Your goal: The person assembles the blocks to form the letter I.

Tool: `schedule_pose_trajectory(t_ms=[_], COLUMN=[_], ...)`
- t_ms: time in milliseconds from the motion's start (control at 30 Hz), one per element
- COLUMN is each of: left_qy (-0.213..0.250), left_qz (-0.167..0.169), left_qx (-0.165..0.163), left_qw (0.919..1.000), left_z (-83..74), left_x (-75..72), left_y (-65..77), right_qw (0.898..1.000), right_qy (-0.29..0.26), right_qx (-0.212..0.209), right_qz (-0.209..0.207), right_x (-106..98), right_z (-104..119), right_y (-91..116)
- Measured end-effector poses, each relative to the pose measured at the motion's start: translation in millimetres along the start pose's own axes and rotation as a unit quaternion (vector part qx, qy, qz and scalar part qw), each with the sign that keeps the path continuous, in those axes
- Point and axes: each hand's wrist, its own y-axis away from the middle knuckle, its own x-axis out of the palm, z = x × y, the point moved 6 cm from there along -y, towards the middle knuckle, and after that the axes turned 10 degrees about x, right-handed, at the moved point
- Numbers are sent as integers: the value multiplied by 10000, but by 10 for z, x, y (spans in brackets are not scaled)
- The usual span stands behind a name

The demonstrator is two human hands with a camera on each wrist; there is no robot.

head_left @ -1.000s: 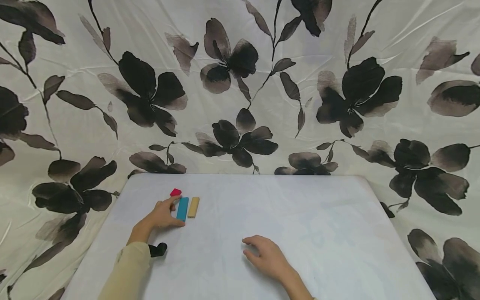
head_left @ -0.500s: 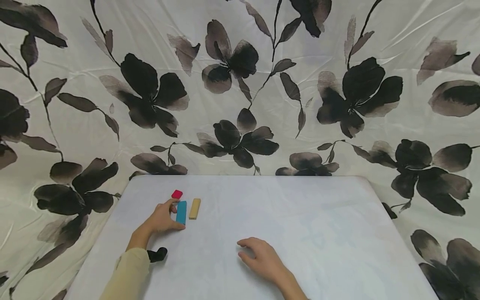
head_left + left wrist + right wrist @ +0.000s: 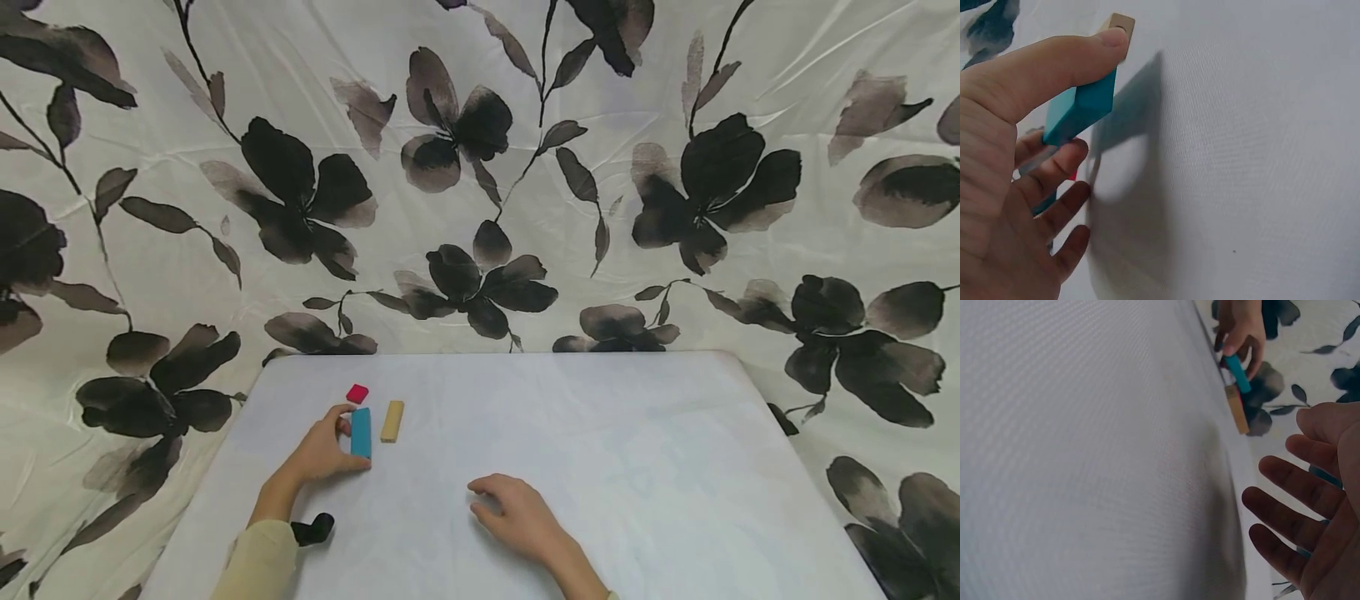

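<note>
My left hand (image 3: 324,448) pinches a blue rectangular block (image 3: 361,432) by its two ends, between thumb and forefinger. In the left wrist view the blue block (image 3: 1088,106) is off the table, casting a shadow below. The other fingers (image 3: 1063,215) of that hand bend loosely and do not grip it. A yellow, wood-coloured block (image 3: 392,422) lies just right of the blue one, apart from it. Behind them is a small red block (image 3: 357,393). My right hand (image 3: 519,518) hovers over the table's middle, fingers relaxed, holding nothing.
The white table (image 3: 637,467) has its far edge against a floral cloth (image 3: 480,167) that hangs behind. A black piece (image 3: 313,530) sticks out at the left wrist beside the sleeve (image 3: 258,560).
My left hand has drawn the blue block slightly nearer and left, widening the gaps to the yellow and red blocks. My right hand has shifted a little left.
</note>
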Motion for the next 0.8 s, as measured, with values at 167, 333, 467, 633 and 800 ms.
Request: schedule_pose_trajectory(t_ms=[167, 333, 467, 633, 800], left_qy=[173, 296, 404, 499, 502], left_qz=[-109, -192, -254, -310, -357], left_qx=[-26, -73, -60, 14, 209], left_qw=[9998, 9994, 9988, 9983, 9979], left_z=[-72, -152, -237, -323, -421], left_x=[-2, -9, 16, 86, 131], left_y=[53, 89, 99, 72, 39], right_qw=[10000, 9999, 9998, 9996, 9994], right_qy=[1, 118, 172, 160, 198], right_qx=[41, -4, 58, 234, 268], right_qz=[14, -34, -6, -29, -103], right_x=[-15, -60, -128, -228, -312], right_z=[-5, 8, -14, -78, -117], right_y=[1, -28, -81, -139, -182])
